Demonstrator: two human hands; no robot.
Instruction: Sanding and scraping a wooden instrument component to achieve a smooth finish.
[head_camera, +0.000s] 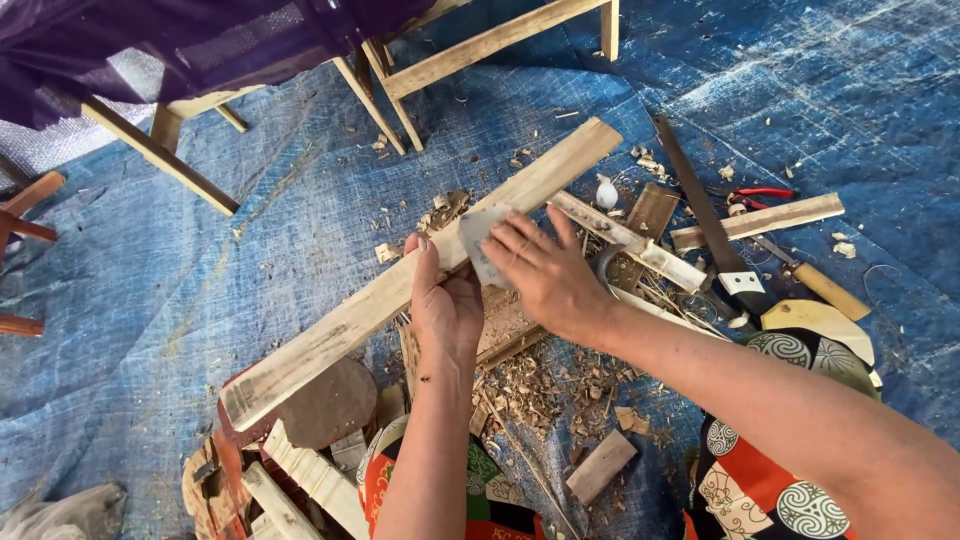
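A long pale wooden slat (340, 325) runs diagonally from lower left to upper right over a blue tarp. My left hand (445, 305) grips the slat near its middle, thumb on the near edge. My right hand (545, 275) presses a grey sheet of sandpaper (478, 240) flat against the slat's top face, fingers spread over it. The slat's lower end rests on a round dark wooden block (330, 405).
On the blue tarp (150, 300) lie a handsaw (705, 215), red-handled pliers (760, 195), a wooden-handled tool (825, 288), short offcuts (755, 220), a small block (600, 465) and shavings. A wooden frame (470, 50) stands at the top. More slats (300, 485) lie lower left.
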